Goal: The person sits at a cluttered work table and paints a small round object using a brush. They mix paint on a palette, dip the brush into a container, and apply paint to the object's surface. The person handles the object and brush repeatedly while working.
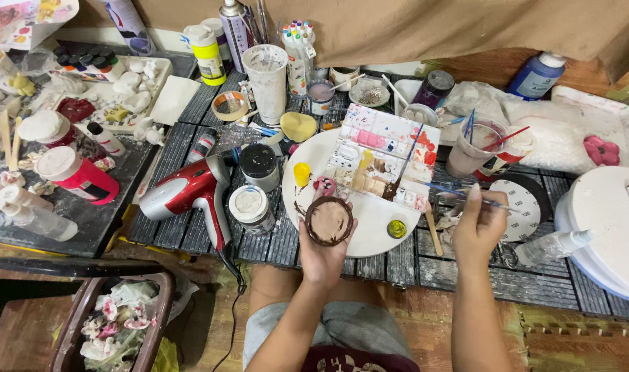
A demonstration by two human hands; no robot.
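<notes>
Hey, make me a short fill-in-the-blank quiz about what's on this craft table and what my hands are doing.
1. The left hand holds a small round ____ dish.
2. The right hand holds a thin ____.
3. The red hair dryer lies to the ____ of the white round board.
4. The paint palette rests on the white round ____.

Missing words: brown; paintbrush; left; board

Brown dish in left hand
</notes>
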